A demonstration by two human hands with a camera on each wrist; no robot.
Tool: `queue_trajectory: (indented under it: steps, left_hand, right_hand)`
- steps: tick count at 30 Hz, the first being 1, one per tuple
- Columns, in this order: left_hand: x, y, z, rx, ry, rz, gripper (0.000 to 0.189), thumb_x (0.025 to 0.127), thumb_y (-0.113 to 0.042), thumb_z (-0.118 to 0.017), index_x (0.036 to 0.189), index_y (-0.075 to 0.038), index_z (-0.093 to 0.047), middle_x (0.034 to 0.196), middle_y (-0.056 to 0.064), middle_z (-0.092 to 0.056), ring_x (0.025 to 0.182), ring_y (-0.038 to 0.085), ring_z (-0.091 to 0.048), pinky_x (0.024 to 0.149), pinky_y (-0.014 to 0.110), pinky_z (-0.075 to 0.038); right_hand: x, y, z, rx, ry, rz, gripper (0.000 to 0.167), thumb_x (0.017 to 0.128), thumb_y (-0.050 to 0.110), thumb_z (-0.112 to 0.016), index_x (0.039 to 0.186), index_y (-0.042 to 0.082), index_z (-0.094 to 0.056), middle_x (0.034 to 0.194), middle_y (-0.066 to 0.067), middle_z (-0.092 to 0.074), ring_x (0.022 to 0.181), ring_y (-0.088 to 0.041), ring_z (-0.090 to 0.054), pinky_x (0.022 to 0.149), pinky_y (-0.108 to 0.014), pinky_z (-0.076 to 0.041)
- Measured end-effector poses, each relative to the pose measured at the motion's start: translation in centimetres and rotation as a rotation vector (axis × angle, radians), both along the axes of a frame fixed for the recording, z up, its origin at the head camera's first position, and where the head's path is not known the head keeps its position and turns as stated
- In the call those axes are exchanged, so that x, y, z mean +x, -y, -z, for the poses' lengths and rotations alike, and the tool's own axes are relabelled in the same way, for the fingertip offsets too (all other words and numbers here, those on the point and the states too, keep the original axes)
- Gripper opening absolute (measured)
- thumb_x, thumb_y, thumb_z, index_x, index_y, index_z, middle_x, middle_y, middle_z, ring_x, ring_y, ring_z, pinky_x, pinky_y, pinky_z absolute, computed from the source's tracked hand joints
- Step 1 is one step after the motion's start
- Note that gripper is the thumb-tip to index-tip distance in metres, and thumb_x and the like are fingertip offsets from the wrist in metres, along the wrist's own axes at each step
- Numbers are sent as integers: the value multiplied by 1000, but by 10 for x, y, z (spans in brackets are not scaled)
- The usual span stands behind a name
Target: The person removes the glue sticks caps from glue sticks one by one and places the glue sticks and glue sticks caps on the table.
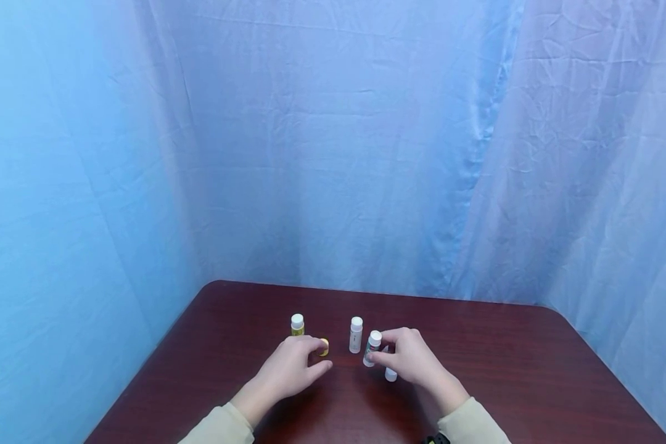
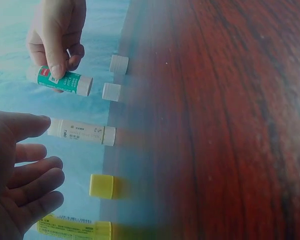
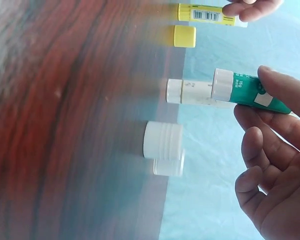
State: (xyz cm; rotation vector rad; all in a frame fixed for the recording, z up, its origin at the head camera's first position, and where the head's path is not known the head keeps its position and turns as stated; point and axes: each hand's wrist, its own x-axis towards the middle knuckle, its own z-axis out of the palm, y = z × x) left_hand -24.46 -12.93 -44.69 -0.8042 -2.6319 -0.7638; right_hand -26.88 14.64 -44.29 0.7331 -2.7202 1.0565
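My right hand [image 1: 413,357] pinches a green glue stick [image 3: 247,90] between thumb and fingers. Its bottom looks lifted off the tabletop in the wrist views. My left hand [image 1: 291,368] holds nothing; its fingers are loosely bent, with the thumb apart from them. Near that hand are a yellow cap [image 2: 101,186] on the table and a yellow glue stick [image 1: 297,325] standing upright, partly hidden by the hand in the head view. Between the hands a white glue stick [image 1: 356,336] stands upright.
Two white caps [image 2: 119,64] [image 3: 169,167] stand on the table beside my right hand, partly hidden by it in the head view. The dark red wooden table [image 1: 244,314] has rounded far corners. Pale blue curtains [image 1: 333,154] hang around it.
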Motion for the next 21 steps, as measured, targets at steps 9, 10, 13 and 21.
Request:
queue_trajectory:
  steps: [9, 10, 13, 21]
  left_hand:
    - [0, 5, 2, -12, 34, -9, 26, 88, -29, -81, 105, -9, -77, 95, -1, -74, 82, 9, -64, 75, 33, -55]
    - [-1, 5, 2, -13, 37, -9, 26, 88, -29, -81, 106, -9, -77, 95, 0, -74, 83, 10, -65, 75, 33, -56]
    - [-1, 7, 3, -14, 50, -9, 28, 89, -30, -80, 108, -9, -77, 98, 1, -75, 87, 14, -68, 77, 35, -56]
    - [-2, 8, 5, -4, 77, 6, 28, 90, -29, -78, 109, -9, -77, 101, 2, -75, 90, 17, -69, 77, 34, -56]
  right_hand:
    - [-4, 14, 6, 46, -2, -45, 14, 84, 21, -84, 80, 26, -71, 65, 17, -62, 57, -3, -54, 54, -26, -47]
    - [-5, 16, 7, 52, 0, -49, 14, 84, 21, -84, 81, 26, -71, 66, 17, -62, 58, -3, -54, 54, -26, -47]
    - [-6, 20, 9, 68, 11, -62, 11, 85, 21, -84, 85, 25, -73, 70, 18, -63, 60, -2, -55, 56, -26, -47]
    - [-7, 26, 13, 67, 40, -73, 10, 83, 18, -84, 83, 21, -74, 65, 15, -62, 58, -2, -55, 54, -26, -46]
